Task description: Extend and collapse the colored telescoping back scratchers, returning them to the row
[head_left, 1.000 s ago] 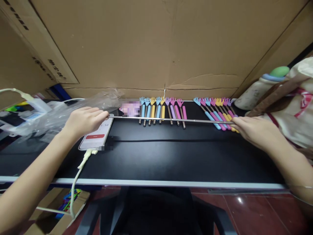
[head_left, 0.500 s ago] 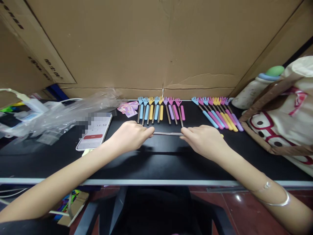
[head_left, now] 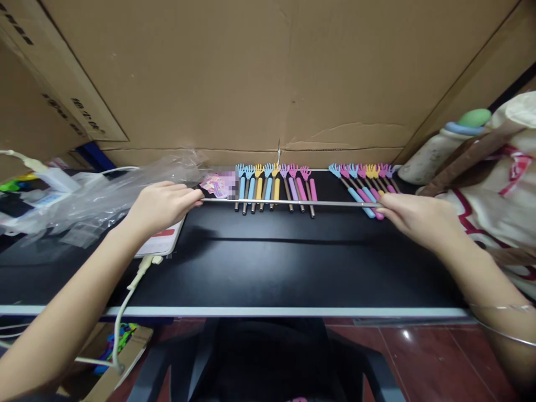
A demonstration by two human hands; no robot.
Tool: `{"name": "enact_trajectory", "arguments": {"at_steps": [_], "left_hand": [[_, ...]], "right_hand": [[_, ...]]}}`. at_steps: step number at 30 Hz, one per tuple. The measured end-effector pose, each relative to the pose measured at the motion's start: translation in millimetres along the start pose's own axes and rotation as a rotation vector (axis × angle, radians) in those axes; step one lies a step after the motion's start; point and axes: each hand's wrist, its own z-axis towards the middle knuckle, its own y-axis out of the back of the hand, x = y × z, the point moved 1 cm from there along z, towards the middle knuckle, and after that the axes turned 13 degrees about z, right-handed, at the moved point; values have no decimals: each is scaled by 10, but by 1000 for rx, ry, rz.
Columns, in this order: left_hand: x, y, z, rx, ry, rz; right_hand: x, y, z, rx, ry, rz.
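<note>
Between my fists a telescopic back scratcher (head_left: 293, 202) is drawn out into a long thin metal rod, level above the desk. My left hand (head_left: 165, 207) is closed round its left end, over the phone. Round the right end my right hand (head_left: 419, 220) is closed, in front of the right-hand group of scratchers. Both ends are hidden in my fingers. Behind the rod lie several short back scratcher heads with metal shafts (head_left: 268, 173), with coloured handle sleeves (head_left: 312, 190) beside them. To the right, several assembled back scratchers (head_left: 362, 195) lie slanted in a row.
A phone (head_left: 167, 241) with a cable (head_left: 133, 282) lies under my left hand. Clear plastic bags (head_left: 113, 195) and small printed cards (head_left: 218, 185) are at the left. A bottle (head_left: 435, 151) and a cloth bag (head_left: 498, 190) stand right. Cardboard (head_left: 251, 78) walls the desk's back.
My hands have moved apart, left hand to the left and right hand to the right, and slightly up. The metal rod between them is now much longer.
</note>
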Motion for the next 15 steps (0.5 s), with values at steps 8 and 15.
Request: {"name": "enact_trajectory", "arguments": {"at_steps": [8, 15], "left_hand": [[190, 11, -93, -6, 103, 124], [399, -186, -253, 16, 194, 60]], "right_hand": [[-389, 69, -189, -94, -108, -91], [-698, -47, -208, 42, -251, 43]]}}
